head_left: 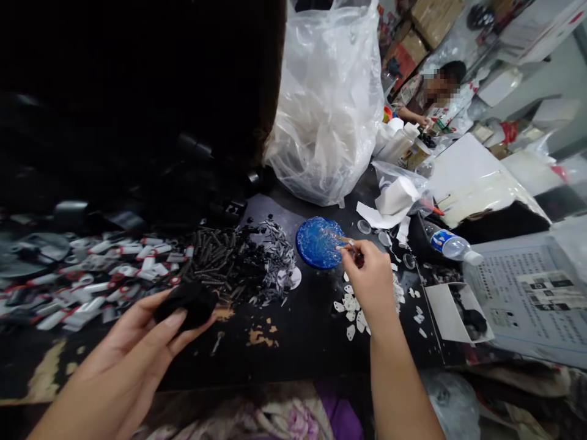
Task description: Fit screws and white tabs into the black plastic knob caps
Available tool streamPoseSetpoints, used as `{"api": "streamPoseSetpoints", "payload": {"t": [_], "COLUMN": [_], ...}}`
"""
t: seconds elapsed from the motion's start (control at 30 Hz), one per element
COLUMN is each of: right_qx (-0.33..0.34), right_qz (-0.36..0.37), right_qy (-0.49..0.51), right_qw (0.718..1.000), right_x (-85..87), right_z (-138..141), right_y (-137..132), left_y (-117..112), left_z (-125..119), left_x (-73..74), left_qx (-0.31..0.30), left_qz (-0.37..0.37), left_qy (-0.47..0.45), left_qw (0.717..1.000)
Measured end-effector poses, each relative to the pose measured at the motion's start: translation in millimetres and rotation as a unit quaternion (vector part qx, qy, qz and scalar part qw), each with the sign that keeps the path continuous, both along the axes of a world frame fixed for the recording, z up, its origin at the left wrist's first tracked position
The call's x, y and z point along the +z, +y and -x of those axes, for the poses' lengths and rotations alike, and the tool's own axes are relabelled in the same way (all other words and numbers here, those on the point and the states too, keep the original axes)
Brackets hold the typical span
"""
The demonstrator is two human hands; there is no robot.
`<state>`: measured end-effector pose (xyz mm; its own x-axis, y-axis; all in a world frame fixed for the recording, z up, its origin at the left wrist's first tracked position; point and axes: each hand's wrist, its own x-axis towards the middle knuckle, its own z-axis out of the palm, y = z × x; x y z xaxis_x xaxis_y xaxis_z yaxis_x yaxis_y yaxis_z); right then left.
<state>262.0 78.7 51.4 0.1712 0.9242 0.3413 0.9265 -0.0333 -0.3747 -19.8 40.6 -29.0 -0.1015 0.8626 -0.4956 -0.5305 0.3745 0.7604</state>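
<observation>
My left hand (pixel 142 342) is closed round a black rounded part (pixel 186 305), held above the table's near edge at left of centre. My right hand (pixel 369 275) pinches a thin brownish tool that looks like tweezers (pixel 343 239). Its tip is over the round blue dish (pixel 316 260), which holds many small clear or shiny bits too small to name. Small white flat pieces (pixel 351 305) lie under and around my right hand. Left of the dish are a pile of small dark and grey parts (pixel 275 256) and a heap of dark springs (pixel 213 253).
White and grey cylinders with red rings (pixel 110 275) cover the left side. A big plastic bag (pixel 328 104) stands behind the dish. On the right are a water bottle (pixel 452 245) and a small white box (pixel 452 315). Another person (pixel 424 91) sits at the far right.
</observation>
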Motion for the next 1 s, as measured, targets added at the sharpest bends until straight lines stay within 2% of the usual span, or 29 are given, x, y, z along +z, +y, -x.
{"api": "streamPoseSetpoints", "payload": {"t": [0.1,0.27,0.4,0.53,0.6,0.67,0.7,0.77,0.83,0.9,1.0], "right_qx": [0.004,0.007,0.014,0.002,-0.005,-0.003,0.002,0.024,0.058,0.089,0.124], "right_qz": [0.019,0.023,0.026,0.014,0.005,0.009,0.019,0.058,0.100,0.127,0.144], "right_qy": [-0.067,-0.101,-0.100,-0.064,-0.012,0.110,0.189,0.342,0.432,0.464,0.444], "right_qw": [0.998,0.995,0.995,0.998,1.000,0.994,0.982,0.938,0.894,0.872,0.876], "right_x": [-8.0,-23.2,-28.6,-24.7,-20.6,-17.0,-15.6,-13.4,-10.9,-7.0,0.6], "right_z": [-17,-17,-16,-17,-12,-2,6,24,44,61,78], "right_y": [16,27,30,25,18,8,3,-8,-17,-24,-30], "left_y": [3,1,-2,-4,-6,-9,-11,-14,-14,-13,-12], "left_z": [0,3,0,-4,-9,-16,-21,-31,-39,-43,-41], "left_x": [-5.9,-11.1,-7.6,-4.4,0.1,8.9,14.5,25.8,34.2,38.6,40.7], "left_qx": [0.011,-0.001,0.008,0.007,0.010,0.009,0.006,-0.017,-0.052,-0.081,-0.090], "left_qz": [-0.007,-0.003,-0.025,-0.024,-0.005,0.024,0.037,0.049,0.041,0.032,0.032], "left_qy": [0.022,0.024,0.036,0.044,0.044,0.023,0.004,-0.048,-0.101,-0.143,-0.185], "left_qw": [1.000,1.000,0.999,0.999,0.999,0.999,0.999,0.998,0.993,0.986,0.978]}}
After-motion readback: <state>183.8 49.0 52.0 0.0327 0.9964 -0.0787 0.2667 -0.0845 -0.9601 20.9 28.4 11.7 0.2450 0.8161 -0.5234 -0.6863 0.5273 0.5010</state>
